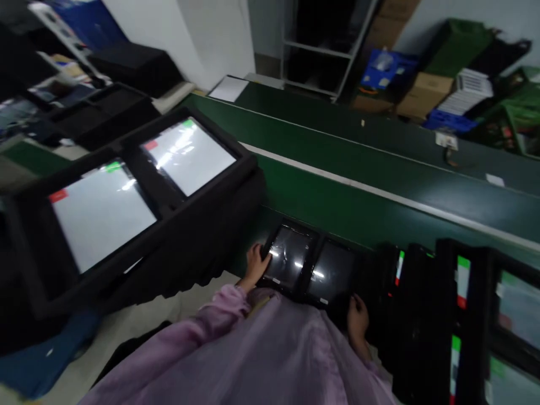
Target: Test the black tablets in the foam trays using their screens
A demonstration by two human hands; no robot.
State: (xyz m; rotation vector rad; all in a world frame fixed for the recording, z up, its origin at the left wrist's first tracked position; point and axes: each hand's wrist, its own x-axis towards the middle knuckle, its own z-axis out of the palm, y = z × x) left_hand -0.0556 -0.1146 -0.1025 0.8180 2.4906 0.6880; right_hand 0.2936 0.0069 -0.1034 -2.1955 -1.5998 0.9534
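Note:
A black foam tray [310, 264] lies in front of my body on the green bench. Two dark flat screen panels sit side by side in it, a left panel [289, 256] and a right panel [331, 273], both with glossy film that catches the light. My left hand [256, 266] grips the tray's left edge, thumb toward the top. At the tray's right edge is my right hand [358, 318], its fingers curled against the side; their undersides are hidden.
To the left, a stack of black trays [248, 174] holds two whitish panels [189, 154] with red and green tabs. More black trays [442, 281] with similar panels stand close on the right. A pale strip [346, 181] runs along the green bench [312, 194]. Crates and boxes [426, 93] are behind it.

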